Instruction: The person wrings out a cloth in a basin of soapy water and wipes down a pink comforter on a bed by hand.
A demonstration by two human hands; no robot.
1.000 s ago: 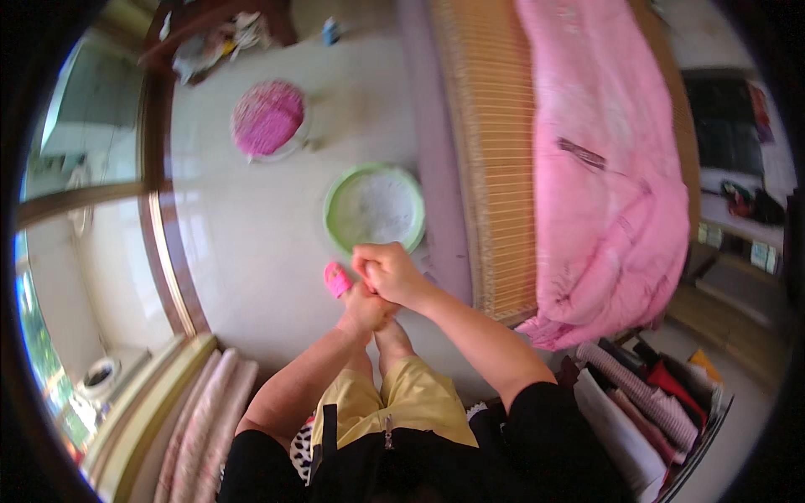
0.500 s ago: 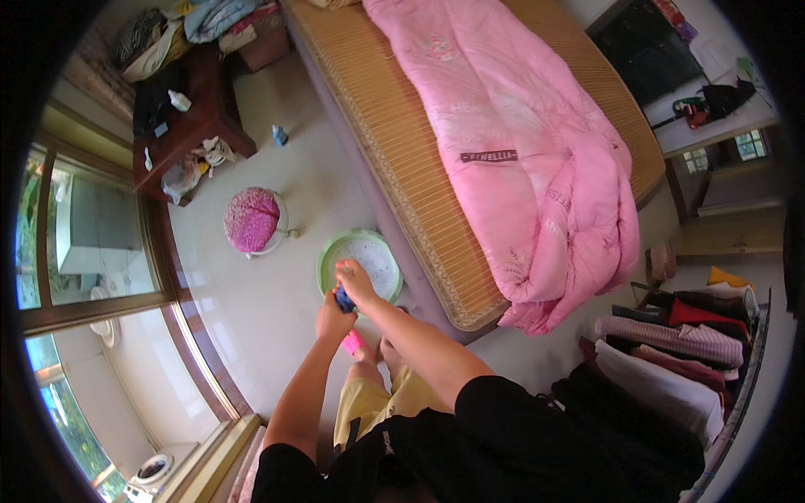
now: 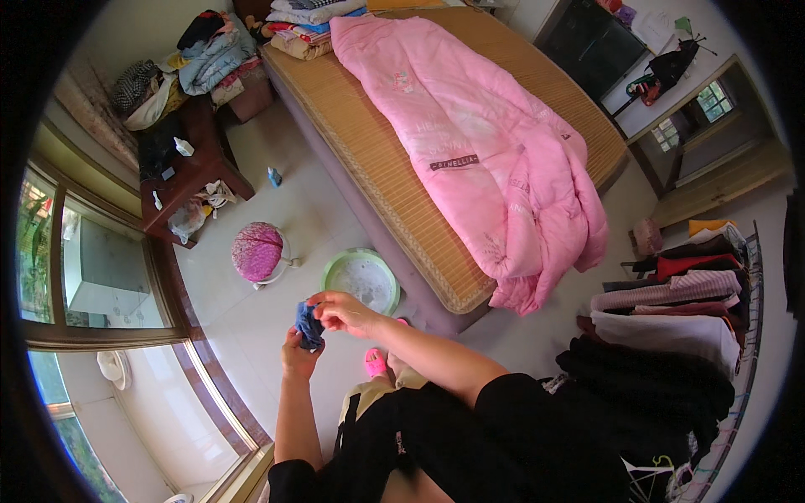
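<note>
A crumpled dark blue cloth point(image 3: 308, 327) hangs bunched between my hands, raised above the floor left of the basin. My left hand point(image 3: 299, 355) is closed around its lower part. With bent fingers, my right hand point(image 3: 350, 313) grips the cloth's upper right edge. What kind of garment it is, I cannot tell. Just beyond my right hand stands a round light green basin point(image 3: 330, 270) on the floor, with whitish, sudsy water in it.
A stool with a pink patterned cover point(image 3: 258, 251) stands left of the basin. The bed point(image 3: 381, 214) with a pink quilt point(image 3: 478, 151) lies beyond it. A blue bottle point(image 3: 274, 177) is on the floor. Clothes hang on a rack point(image 3: 671, 302) at right; a brown table point(image 3: 205, 147) stands far left.
Both hands have moved from over the basin's near edge to the left and toward me. The blue cloth was squeezed tight between them; now it is looser and more of it shows.
</note>
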